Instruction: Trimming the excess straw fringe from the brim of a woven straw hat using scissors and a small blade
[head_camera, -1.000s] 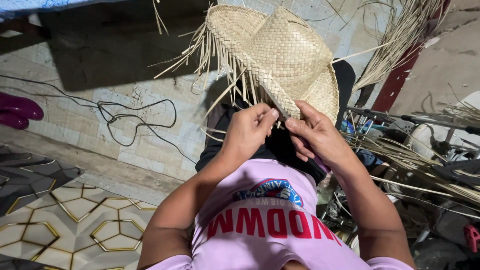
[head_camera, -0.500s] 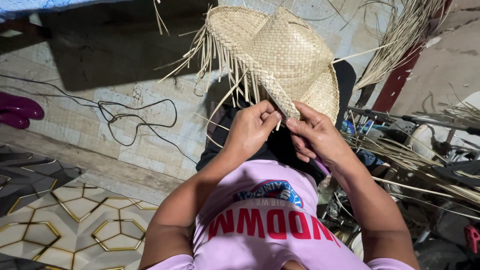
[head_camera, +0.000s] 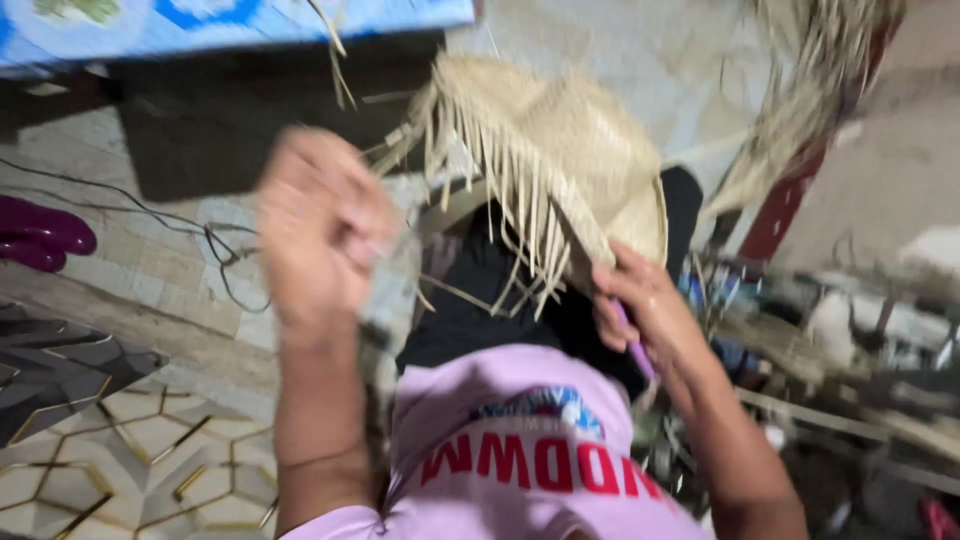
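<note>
the picture is blurred. the right hand (head_camera: 640, 305) grips the near rim of the half-woven straw hat (head_camera: 570, 150), fingers pressed onto the brim, with a thin purple tool (head_camera: 632, 345) tucked in the palm. the hat sits above the person's lap, loose straw ends (head_camera: 520, 240) hanging from its edge. the left hand (head_camera: 320, 225) is raised off to the side, apart from the hat; whether its fingers pinch a strand i cannot tell. a black cable (head_camera: 215, 245) lies on the tiled floor (head_camera: 150, 260).
</note>
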